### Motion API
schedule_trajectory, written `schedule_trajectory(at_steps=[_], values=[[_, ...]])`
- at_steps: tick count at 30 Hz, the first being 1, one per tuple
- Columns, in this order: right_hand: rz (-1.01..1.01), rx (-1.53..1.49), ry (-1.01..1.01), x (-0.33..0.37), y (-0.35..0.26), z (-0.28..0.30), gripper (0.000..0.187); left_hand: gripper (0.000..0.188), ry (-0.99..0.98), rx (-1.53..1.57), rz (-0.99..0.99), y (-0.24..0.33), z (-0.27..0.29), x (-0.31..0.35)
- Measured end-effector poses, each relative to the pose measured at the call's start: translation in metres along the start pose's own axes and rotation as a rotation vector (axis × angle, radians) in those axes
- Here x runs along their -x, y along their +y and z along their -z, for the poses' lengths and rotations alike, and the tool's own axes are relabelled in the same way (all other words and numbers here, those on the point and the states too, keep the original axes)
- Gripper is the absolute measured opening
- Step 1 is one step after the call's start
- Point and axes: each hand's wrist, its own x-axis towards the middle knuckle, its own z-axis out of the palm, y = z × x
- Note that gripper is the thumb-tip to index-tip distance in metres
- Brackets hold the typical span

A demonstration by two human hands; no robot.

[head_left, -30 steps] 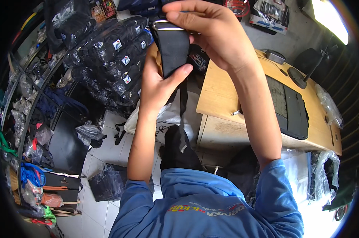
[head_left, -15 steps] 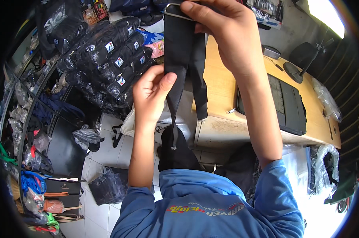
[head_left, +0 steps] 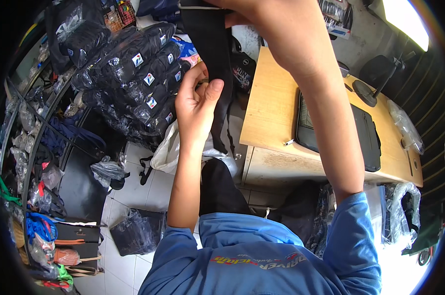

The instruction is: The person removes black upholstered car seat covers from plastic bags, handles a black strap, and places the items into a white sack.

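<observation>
A wide black fabric strap hangs in front of me, with a thin metal buckle frame at its top end. My right hand is closed at that upper end beside the buckle; its fingertips are partly hidden by the hand and cut off by the top edge. Lower down, my left hand has thumb and curled fingers closed at the strap's left edge. Below that hand the strap's narrower, twisted tail dangles freely over the floor.
On the right stands a wooden desk bearing a black laptop bag and a desk lamp. Plastic-wrapped black bags are stacked at the back left. A rack of wrapped goods lines the left; a wrapped dark package lies on the tiled floor.
Both hands have shifted: the right one up and left with the buckle end, partly leaving the top edge, the left one slightly right and up. The strap's upper part has moved left.
</observation>
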Motion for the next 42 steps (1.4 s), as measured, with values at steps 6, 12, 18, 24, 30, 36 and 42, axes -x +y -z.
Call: schedule_trajectory(at_steps=[6,12,18,24,30,36,42], values=[[-0.005,0.036,-0.053,-0.002,0.004,0.009,0.025,0.04,-0.121,-0.062,0.106,-0.004,0.003,-0.001],[-0.061,0.115,0.061,-0.003,-0.004,-0.002,0.025,0.04,-0.103,0.015,0.063,-0.018,-0.004,-0.003],[0.126,-0.06,-0.09,0.001,0.011,0.018,0.024,0.028,-0.208,-0.015,0.208,-0.027,-0.005,0.0],[0.182,-0.114,-0.061,0.002,0.016,0.028,0.023,0.024,-0.195,-0.088,0.218,-0.024,-0.011,0.0],[0.135,-0.103,0.092,0.005,0.019,0.031,0.024,0.015,-0.206,0.05,0.206,-0.018,-0.017,0.001],[0.181,-0.284,-0.007,-0.004,0.029,0.048,0.021,0.023,-0.235,0.113,0.18,-0.02,-0.023,0.007],[0.188,-0.575,-0.215,0.008,0.026,0.059,0.02,0.023,-0.203,0.003,0.157,-0.019,-0.02,0.005]])
